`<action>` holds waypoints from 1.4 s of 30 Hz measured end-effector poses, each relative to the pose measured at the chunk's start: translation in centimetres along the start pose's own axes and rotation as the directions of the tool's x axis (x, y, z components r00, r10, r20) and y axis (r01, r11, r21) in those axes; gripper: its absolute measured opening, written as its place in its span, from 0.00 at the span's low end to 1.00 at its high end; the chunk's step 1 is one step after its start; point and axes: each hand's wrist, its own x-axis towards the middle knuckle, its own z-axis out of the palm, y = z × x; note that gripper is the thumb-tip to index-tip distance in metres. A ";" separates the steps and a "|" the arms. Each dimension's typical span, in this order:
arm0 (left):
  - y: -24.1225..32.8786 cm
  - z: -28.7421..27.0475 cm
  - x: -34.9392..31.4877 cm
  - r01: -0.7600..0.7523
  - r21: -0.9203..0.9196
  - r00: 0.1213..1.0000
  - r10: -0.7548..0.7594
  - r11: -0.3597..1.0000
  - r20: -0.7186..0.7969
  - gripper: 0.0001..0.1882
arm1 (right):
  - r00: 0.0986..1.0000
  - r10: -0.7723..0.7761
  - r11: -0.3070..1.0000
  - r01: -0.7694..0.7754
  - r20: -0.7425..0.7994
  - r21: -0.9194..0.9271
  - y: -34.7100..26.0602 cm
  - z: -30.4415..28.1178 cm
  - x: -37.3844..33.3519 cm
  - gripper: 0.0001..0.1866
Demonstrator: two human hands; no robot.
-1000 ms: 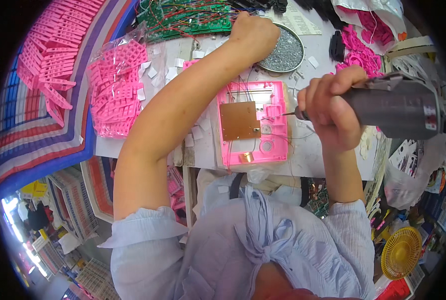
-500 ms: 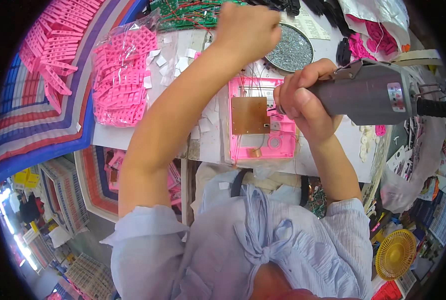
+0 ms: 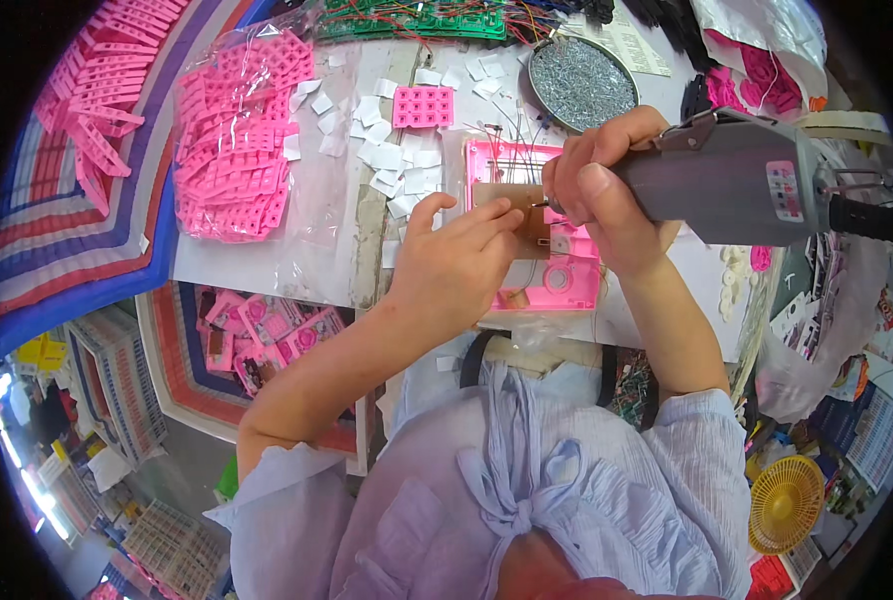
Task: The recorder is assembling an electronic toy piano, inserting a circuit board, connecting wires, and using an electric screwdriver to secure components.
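In my right hand [image 3: 612,190] is a grey electric screwdriver [image 3: 727,180], lying nearly level, its bit pointing left. The bit's tip is over a brown circuit board [image 3: 527,240] set in a pink plastic housing [image 3: 573,290] with thin wires. My left hand [image 3: 457,260] reaches over the board from the left, its fingertips drawn together beside the bit and its outer finger raised. Whatever those fingertips hold, if anything, is too small to make out. A round dish of small metal screws [image 3: 582,85] stands beyond the housing.
White paper squares [image 3: 392,160] and a pink keypad piece [image 3: 424,107] lie left of the housing. Farther left is a clear bag of pink parts [image 3: 237,150]. Green circuit boards [image 3: 417,20] with wires line the back. A lined bin [image 3: 267,325] holds pink assemblies.
My left hand has come back from beside the screw dish to the circuit board, near the screwdriver bit. My right hand and the screwdriver have barely moved.
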 end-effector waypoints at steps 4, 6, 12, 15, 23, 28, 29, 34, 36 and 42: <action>0.1 0.1 0.1 0.030 -0.055 0.999 -0.031 0.998 -0.024 0.04 | 0.997 -0.009 0.981 0.025 0.083 -0.191 0.5 -0.2 0.0 0.09; 0.3 -0.1 0.0 0.062 -0.089 0.998 -0.063 0.994 -0.017 0.04 | 0.982 -0.042 0.946 0.098 0.185 -0.309 0.4 0.0 0.1 0.13; 0.9 0.1 0.0 0.144 -0.180 0.988 -0.150 0.973 -0.020 0.05 | 0.982 0.008 0.949 0.051 0.187 -0.310 0.6 0.0 0.2 0.11; 0.3 0.7 0.1 0.161 -0.220 0.980 -0.182 0.962 -0.078 0.06 | 0.993 -0.008 0.995 -0.003 0.114 0.097 -0.8 0.0 0.7 0.12; 0.4 0.5 0.0 0.158 -0.391 0.953 -0.244 0.907 -0.179 0.06 | 0.960 -0.013 0.988 -0.031 0.279 0.151 -3.6 2.6 0.1 0.16; 0.0 -0.4 -0.3 0.232 -0.217 0.927 -0.283 0.948 -0.246 0.12 | 0.971 -0.033 0.992 0.003 0.238 0.125 -2.4 3.7 0.5 0.16; 0.0 -0.9 -0.1 0.285 -0.201 0.909 -0.331 0.937 -0.255 0.14 | 0.975 -0.039 0.994 0.017 0.219 0.104 -2.0 3.7 0.6 0.16; -1.9 -2.3 -2.3 0.321 -0.178 0.888 -0.361 0.930 -0.286 0.14 | 0.975 0.031 0.999 -0.022 0.219 -0.043 0.8 2.9 1.4 0.13; -1.8 -2.4 -3.1 0.314 -0.157 0.897 -0.347 0.936 -0.273 0.12 | 0.975 0.006 0.999 0.004 0.221 -0.048 1.2 3.3 1.6 0.12; -1.0 -2.2 -3.9 0.280 -0.184 0.910 -0.321 0.942 -0.261 0.10 | 0.962 -0.025 0.976 0.083 0.272 -0.203 2.3 3.5 1.8 0.12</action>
